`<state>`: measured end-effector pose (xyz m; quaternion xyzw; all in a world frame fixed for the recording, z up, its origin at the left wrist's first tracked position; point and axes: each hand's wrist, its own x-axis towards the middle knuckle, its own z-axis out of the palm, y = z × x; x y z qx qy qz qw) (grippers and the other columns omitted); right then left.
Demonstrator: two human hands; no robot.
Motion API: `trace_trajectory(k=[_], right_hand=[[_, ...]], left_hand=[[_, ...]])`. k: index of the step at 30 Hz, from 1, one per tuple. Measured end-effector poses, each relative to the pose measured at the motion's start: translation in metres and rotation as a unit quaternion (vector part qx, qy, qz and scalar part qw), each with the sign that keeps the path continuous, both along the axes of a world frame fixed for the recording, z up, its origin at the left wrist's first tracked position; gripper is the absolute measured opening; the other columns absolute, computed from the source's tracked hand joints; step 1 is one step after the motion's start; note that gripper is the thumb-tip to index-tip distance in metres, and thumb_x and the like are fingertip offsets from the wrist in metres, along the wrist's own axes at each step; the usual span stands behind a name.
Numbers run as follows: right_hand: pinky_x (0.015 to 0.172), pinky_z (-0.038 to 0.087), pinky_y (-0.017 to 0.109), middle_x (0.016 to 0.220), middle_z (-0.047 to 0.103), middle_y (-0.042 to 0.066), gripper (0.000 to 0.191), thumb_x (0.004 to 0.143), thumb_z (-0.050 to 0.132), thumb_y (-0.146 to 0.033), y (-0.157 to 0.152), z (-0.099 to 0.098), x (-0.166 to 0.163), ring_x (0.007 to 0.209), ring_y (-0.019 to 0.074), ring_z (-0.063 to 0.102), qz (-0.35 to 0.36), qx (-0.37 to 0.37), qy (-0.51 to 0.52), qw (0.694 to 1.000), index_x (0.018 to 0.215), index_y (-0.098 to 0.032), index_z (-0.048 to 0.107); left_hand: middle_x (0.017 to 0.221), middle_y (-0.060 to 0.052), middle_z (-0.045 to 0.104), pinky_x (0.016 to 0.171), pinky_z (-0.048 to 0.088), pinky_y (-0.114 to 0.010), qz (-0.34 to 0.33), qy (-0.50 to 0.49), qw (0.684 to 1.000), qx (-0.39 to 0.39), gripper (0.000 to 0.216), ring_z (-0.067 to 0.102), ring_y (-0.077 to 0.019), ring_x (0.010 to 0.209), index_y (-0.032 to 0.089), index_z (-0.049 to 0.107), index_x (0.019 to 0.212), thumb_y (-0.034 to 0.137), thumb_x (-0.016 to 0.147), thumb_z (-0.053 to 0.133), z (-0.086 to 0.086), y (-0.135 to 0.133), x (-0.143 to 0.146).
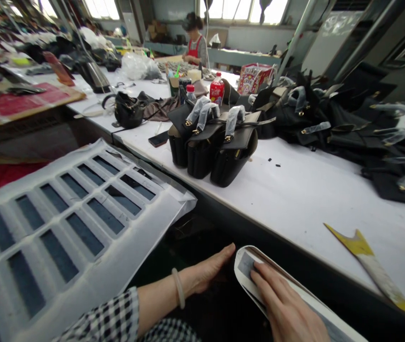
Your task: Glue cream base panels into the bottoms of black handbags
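My left hand [212,271] reaches over the dark gap below the table edge, fingers stretched out and nothing seen in it. Its fingertips are close to the rounded end of a long white-edged piece [244,280] with a grey inset and a brown strip along one side; I cannot tell its exact kind. My right hand [288,304] lies over this piece, fingers pressed on the grey inset, thumb hidden. Ahead on the white table stand several small black handbags [224,161] with plastic-wrapped handles.
At left is a white tray [60,221] with dark slots. A yellow-and-white pointed tool [368,263] lies on the white table [295,199]. Black bags [345,133] pile up at right. A phone [159,138] and red-labelled bottle [217,89] are farther off. Another person [197,47] sits behind.
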<state>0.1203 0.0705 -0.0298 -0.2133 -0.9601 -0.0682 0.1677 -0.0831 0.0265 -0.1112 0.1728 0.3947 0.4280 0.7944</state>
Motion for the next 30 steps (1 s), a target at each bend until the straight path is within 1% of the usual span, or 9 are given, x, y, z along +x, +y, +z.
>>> trace_trajectory(k=[2,5,7,11,14,18,21,24,30], right_hand=[[0.08,0.055,0.034,0.125,0.066,0.006,0.051,0.076,0.04,-0.003,0.003,0.006,-0.006,0.106,0.0215,0.065,-0.012,-0.042,0.008,0.999,0.119,-0.019,0.063],[0.069,0.05,0.034,0.109,0.069,0.002,0.036,0.084,0.046,-0.011,0.009,0.013,-0.017,0.091,0.0191,0.063,-0.045,-0.177,0.019,0.983,0.113,-0.024,0.062],[0.066,0.044,0.034,0.101,0.067,0.002,0.029,0.088,0.048,-0.017,0.011,0.013,-0.025,0.085,0.0192,0.059,-0.07,-0.221,0.035,0.972,0.113,-0.025,0.061],[0.068,0.035,0.037,0.094,0.064,0.002,0.017,0.09,0.056,-0.024,0.007,0.007,-0.037,0.083,0.0221,0.053,-0.107,-0.184,0.068,0.975,0.106,-0.027,0.063],[0.069,0.032,0.037,0.092,0.063,0.001,0.016,0.087,0.061,-0.022,0.003,0.002,-0.041,0.083,0.0228,0.051,-0.115,-0.175,0.088,0.974,0.103,-0.026,0.062],[0.071,0.031,0.037,0.095,0.064,0.001,0.016,0.088,0.06,-0.02,0.001,0.001,-0.041,0.085,0.0236,0.051,-0.119,-0.171,0.094,0.974,0.103,-0.026,0.06],[0.073,0.031,0.037,0.098,0.064,0.002,0.022,0.088,0.058,-0.02,0.0,0.001,-0.041,0.087,0.0234,0.051,-0.121,-0.166,0.093,0.974,0.109,-0.025,0.059],[0.074,0.032,0.037,0.101,0.064,0.002,0.025,0.088,0.06,-0.021,0.0,0.0,-0.04,0.088,0.0227,0.051,-0.112,-0.164,0.094,0.976,0.112,-0.025,0.058],[0.074,0.032,0.036,0.101,0.065,0.001,0.02,0.089,0.059,-0.021,0.001,-0.004,-0.038,0.088,0.0222,0.051,-0.112,-0.161,0.106,0.975,0.109,-0.026,0.06]], left_hand=[[0.118,-0.01,0.066,0.098,0.039,-0.042,-0.003,0.007,1.0,-0.022,0.076,0.055,-0.0275,0.113,0.02,0.065,0.12,0.081,0.082,0.04,0.001,-0.001,0.0],[0.117,-0.01,0.068,0.098,0.04,-0.042,-0.015,0.002,0.999,-0.032,0.077,0.057,-0.0277,0.11,0.02,0.067,0.117,0.082,0.081,0.04,0.001,-0.001,-0.001],[0.118,-0.01,0.068,0.099,0.039,-0.041,-0.015,-0.012,0.999,-0.027,0.076,0.057,-0.0273,0.112,0.019,0.067,0.118,0.081,0.081,0.042,0.002,0.0,-0.001],[0.122,-0.012,0.067,0.103,0.038,-0.04,-0.002,-0.035,0.999,-0.025,0.075,0.058,-0.0273,0.114,0.018,0.065,0.125,0.077,0.084,0.043,0.004,0.002,0.0],[0.122,-0.012,0.067,0.102,0.038,-0.039,0.011,-0.038,0.999,-0.008,0.072,0.06,-0.0267,0.112,0.018,0.065,0.126,0.074,0.086,0.045,0.004,0.004,0.001],[0.114,-0.011,0.07,0.098,0.041,-0.037,0.007,-0.052,0.999,-0.006,0.069,0.062,-0.0247,0.104,0.017,0.068,0.119,0.073,0.084,0.051,-0.002,0.007,0.0],[0.115,-0.011,0.069,0.098,0.041,-0.037,0.005,-0.044,0.999,-0.007,0.068,0.062,-0.0248,0.105,0.017,0.067,0.119,0.073,0.082,0.054,-0.005,0.006,-0.001],[0.117,-0.01,0.068,0.099,0.041,-0.039,0.012,-0.018,1.0,-0.019,0.066,0.06,-0.0256,0.109,0.018,0.066,0.121,0.071,0.084,0.053,-0.004,0.002,-0.002],[0.118,-0.009,0.068,0.098,0.041,-0.04,0.002,-0.013,1.0,-0.017,0.064,0.058,-0.026,0.111,0.019,0.065,0.122,0.07,0.086,0.049,0.002,0.0,-0.002]])
